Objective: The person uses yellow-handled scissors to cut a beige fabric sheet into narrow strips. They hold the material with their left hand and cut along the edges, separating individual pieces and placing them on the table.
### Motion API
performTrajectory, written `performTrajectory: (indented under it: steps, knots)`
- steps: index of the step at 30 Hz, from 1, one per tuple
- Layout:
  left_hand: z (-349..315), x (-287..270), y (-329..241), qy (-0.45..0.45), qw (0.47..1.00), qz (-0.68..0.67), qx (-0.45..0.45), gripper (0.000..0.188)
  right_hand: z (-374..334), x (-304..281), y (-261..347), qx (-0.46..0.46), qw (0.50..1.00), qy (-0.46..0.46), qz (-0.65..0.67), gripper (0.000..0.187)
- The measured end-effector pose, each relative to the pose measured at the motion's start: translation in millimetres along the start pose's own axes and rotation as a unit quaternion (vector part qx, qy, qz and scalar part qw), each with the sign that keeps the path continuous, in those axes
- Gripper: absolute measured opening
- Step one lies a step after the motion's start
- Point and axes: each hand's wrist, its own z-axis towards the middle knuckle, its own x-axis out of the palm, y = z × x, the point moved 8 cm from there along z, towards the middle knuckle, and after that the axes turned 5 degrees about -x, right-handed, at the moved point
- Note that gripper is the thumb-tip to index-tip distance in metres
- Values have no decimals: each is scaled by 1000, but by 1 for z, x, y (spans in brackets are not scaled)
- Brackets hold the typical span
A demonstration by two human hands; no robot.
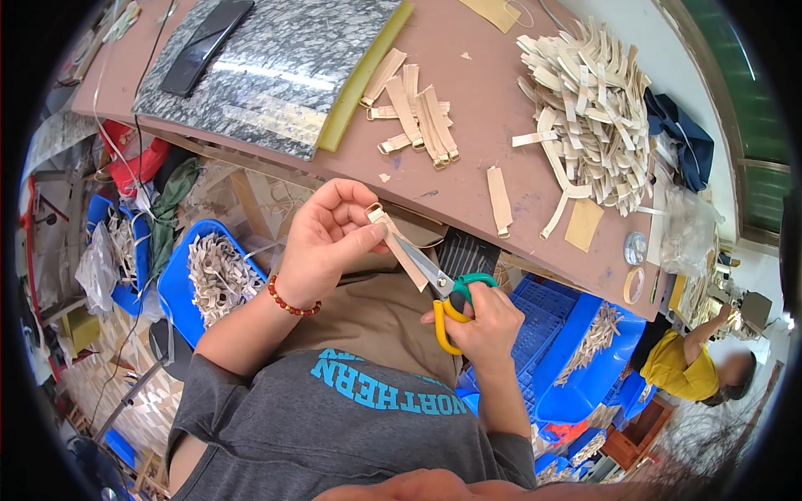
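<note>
Between thumb and fingers, my left hand pinches a beige strap near its end with a small metal ring. The strap slants down toward my right hand, which grips scissors with one green and one yellow handle. The scissor blades lie along the strap's edge; whether they touch it I cannot tell. Both hands are in front of my body, just off the table's near edge. On the table beyond lie several similar straps with rings, and one single strap farther right.
A big heap of pale straps covers the table's right part. At the left lies a dark stone slab bearing a phone. Blue bins of strips stand on both sides below. A person in yellow works at the right.
</note>
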Motion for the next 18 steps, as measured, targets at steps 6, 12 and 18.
performTrajectory:
  steps: [6, 12, 18]
  knots:
    - [-7, 6, 4, -10, 999, 20, -30, 32, 8, 1, 4, 16, 998, -22, 57, 56]
    - [-9, 6, 5, -18, 999, 29, -32, 31, 6, -3, 5, 0, 998, -39, 39, 55]
    - [-10, 7, 7, -29, 999, 29, -33, 31, 2, -4, 2, -14, 999, -42, 4, 51]
